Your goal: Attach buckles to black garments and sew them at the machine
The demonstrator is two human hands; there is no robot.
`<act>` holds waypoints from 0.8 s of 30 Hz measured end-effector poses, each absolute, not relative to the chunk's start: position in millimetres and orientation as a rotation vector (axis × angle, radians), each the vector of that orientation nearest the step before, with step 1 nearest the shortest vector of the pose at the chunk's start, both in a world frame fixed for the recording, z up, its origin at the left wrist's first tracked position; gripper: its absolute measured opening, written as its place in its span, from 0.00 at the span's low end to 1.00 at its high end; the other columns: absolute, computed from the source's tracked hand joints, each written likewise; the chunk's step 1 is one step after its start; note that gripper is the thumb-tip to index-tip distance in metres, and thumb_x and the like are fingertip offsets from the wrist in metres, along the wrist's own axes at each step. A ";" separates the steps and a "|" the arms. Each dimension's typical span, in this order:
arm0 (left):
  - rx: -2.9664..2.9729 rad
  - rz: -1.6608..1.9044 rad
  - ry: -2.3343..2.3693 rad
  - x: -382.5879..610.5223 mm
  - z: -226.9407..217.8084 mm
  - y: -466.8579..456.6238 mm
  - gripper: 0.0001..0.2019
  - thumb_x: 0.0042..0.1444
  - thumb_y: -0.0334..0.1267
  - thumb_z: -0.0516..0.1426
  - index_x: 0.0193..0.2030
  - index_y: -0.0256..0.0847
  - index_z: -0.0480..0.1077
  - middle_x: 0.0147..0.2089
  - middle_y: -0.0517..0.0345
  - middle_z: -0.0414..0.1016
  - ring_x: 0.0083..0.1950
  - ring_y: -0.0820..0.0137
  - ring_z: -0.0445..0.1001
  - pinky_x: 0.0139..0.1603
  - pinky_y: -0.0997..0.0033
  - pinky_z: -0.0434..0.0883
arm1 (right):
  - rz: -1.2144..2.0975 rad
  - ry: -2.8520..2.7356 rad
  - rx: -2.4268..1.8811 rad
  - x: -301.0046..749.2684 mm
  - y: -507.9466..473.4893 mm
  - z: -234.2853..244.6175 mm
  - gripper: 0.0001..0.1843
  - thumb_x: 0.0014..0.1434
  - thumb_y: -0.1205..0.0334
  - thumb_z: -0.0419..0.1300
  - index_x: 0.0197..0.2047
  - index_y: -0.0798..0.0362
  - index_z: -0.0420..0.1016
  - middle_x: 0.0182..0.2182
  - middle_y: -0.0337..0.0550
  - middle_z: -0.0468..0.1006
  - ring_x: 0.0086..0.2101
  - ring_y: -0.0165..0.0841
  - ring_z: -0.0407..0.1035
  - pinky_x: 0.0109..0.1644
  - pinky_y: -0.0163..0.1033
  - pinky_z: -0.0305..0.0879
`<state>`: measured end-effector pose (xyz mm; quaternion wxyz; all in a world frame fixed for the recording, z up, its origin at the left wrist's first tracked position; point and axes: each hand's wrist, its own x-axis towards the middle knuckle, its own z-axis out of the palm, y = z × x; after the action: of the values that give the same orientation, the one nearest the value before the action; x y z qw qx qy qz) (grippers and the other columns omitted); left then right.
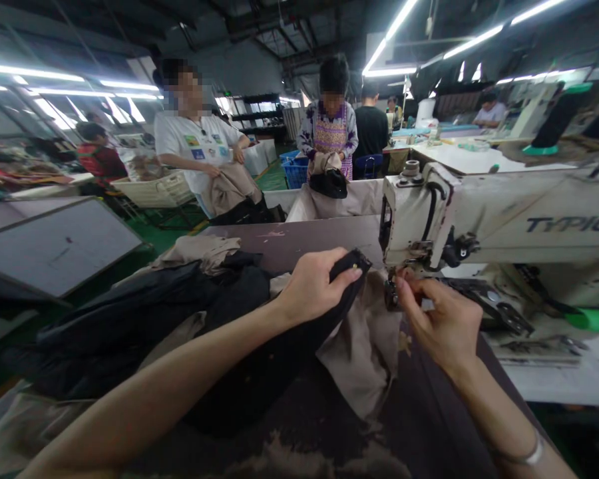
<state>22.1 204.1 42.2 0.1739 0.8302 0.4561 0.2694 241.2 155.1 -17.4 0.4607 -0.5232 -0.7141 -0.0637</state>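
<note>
Both hands were working: my left hand point(312, 289) pinched a black fabric edge point(348, 268) firmly, and my right hand point(442, 326) curled beside the presser foot point(392, 294), can't tell if it held anything. Looked mid-job, with the beige-lined black garment point(359, 346) bunched just below my left hand.

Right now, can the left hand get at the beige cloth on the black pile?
Probably yes. The left hand pinches a black fabric edge, and the beige cloth lies to its left. Only soft black fabric lies between them, nothing rigid, though the hand would probably have to let go first.
</note>
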 end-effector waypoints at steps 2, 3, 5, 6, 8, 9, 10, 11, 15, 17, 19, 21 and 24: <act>2.354 0.861 1.331 32.8 43.0 217.6 0.12 0.61 0.46 0.54 0.36 0.39 0.71 0.31 0.60 0.70 0.32 0.70 0.67 0.36 0.72 0.57 | -0.214 -1.633 -1.346 235.4 165.7 -8.8 0.18 0.64 0.60 0.59 0.23 0.55 0.67 0.20 0.37 0.69 0.21 0.26 0.62 0.28 0.34 0.52; 2.307 0.869 1.342 34.7 36.5 223.9 0.12 0.61 0.46 0.54 0.37 0.39 0.72 0.31 0.59 0.71 0.32 0.70 0.67 0.36 0.72 0.57 | -0.226 -1.596 -1.366 233.7 168.6 -8.3 0.20 0.63 0.60 0.58 0.21 0.55 0.64 0.18 0.36 0.66 0.20 0.25 0.60 0.28 0.34 0.51; 2.178 0.856 1.385 31.2 15.0 236.2 0.12 0.58 0.45 0.56 0.35 0.38 0.72 0.29 0.59 0.70 0.31 0.70 0.66 0.36 0.72 0.57 | -0.228 -1.547 -1.396 233.7 168.6 -15.3 0.22 0.63 0.61 0.56 0.18 0.54 0.60 0.16 0.35 0.61 0.19 0.25 0.57 0.27 0.35 0.49; 2.134 0.840 1.408 26.4 3.2 241.6 0.12 0.57 0.44 0.57 0.31 0.37 0.72 0.26 0.59 0.69 0.29 0.70 0.65 0.35 0.72 0.57 | -0.212 -1.548 -1.402 235.3 165.8 -22.0 0.22 0.63 0.62 0.56 0.18 0.54 0.58 0.16 0.34 0.60 0.19 0.25 0.56 0.27 0.35 0.48; 2.064 0.805 1.414 13.4 -15.6 248.6 0.14 0.56 0.45 0.57 0.28 0.35 0.71 0.24 0.60 0.67 0.28 0.71 0.65 0.33 0.72 0.59 | -0.134 -1.614 -1.402 240.0 156.3 -39.4 0.22 0.63 0.63 0.55 0.18 0.53 0.57 0.16 0.34 0.58 0.18 0.26 0.55 0.26 0.35 0.48; 2.032 0.793 1.394 6.0 -20.6 249.0 0.15 0.56 0.47 0.57 0.29 0.35 0.71 0.24 0.60 0.67 0.28 0.71 0.65 0.33 0.73 0.59 | -0.061 -1.697 -1.387 242.2 150.3 -48.9 0.22 0.63 0.62 0.55 0.19 0.53 0.58 0.16 0.34 0.59 0.19 0.26 0.57 0.26 0.35 0.50; 1.999 0.785 1.367 -1.6 -22.1 246.9 0.16 0.57 0.48 0.56 0.30 0.35 0.71 0.25 0.61 0.68 0.28 0.71 0.66 0.33 0.74 0.60 | 0.018 -1.782 -1.367 244.0 144.0 -58.3 0.21 0.64 0.61 0.56 0.19 0.53 0.59 0.17 0.35 0.61 0.19 0.27 0.59 0.26 0.34 0.52; 1.965 0.781 1.337 -9.7 -20.5 242.3 0.17 0.57 0.50 0.56 0.31 0.35 0.71 0.26 0.61 0.69 0.29 0.71 0.66 0.32 0.74 0.61 | 0.096 -1.852 -1.348 245.4 137.6 -67.2 0.19 0.64 0.60 0.56 0.21 0.53 0.63 0.19 0.36 0.65 0.22 0.28 0.62 0.28 0.34 0.56; 1.815 0.787 1.252 -52.0 4.4 202.5 0.17 0.58 0.51 0.57 0.35 0.36 0.70 0.29 0.61 0.70 0.29 0.72 0.68 0.30 0.75 0.65 | 0.290 -1.933 -1.324 251.9 114.5 -94.2 0.08 0.66 0.58 0.56 0.40 0.50 0.74 0.38 0.44 0.77 0.41 0.37 0.72 0.47 0.40 0.68; 1.748 0.825 1.249 -82.0 17.6 177.4 0.15 0.57 0.49 0.59 0.35 0.36 0.70 0.27 0.61 0.69 0.26 0.73 0.67 0.26 0.77 0.63 | 0.333 -1.899 -1.356 257.0 105.2 -103.9 0.09 0.67 0.58 0.54 0.47 0.50 0.72 0.45 0.47 0.76 0.47 0.39 0.70 0.53 0.45 0.67; 1.704 0.931 1.259 -114.5 27.7 155.7 0.14 0.55 0.47 0.61 0.34 0.36 0.70 0.26 0.60 0.68 0.25 0.75 0.64 0.24 0.77 0.61 | 0.377 -1.884 -1.388 260.6 98.2 -112.6 0.11 0.67 0.60 0.53 0.51 0.50 0.71 0.48 0.48 0.75 0.49 0.41 0.69 0.55 0.48 0.66; 1.682 1.100 1.254 -143.4 35.7 140.5 0.15 0.52 0.49 0.61 0.36 0.38 0.71 0.28 0.59 0.70 0.26 0.73 0.66 0.24 0.76 0.61 | 0.425 -1.898 -1.397 259.4 94.1 -121.1 0.18 0.64 0.62 0.56 0.57 0.50 0.68 0.54 0.49 0.71 0.54 0.44 0.66 0.59 0.51 0.63; 1.667 1.423 1.114 -170.3 49.3 129.2 0.19 0.46 0.54 0.61 0.30 0.38 0.71 0.27 0.55 0.71 0.30 0.68 0.69 0.32 0.68 0.67 | 0.488 -1.915 -1.385 245.1 95.0 -132.8 0.39 0.56 0.65 0.62 0.69 0.49 0.53 0.66 0.51 0.56 0.64 0.50 0.52 0.66 0.60 0.51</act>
<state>-170.3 129.2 49.3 0.3347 0.6390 0.4270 0.5453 245.1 95.0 -132.8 0.3562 -0.5362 -0.7415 0.1891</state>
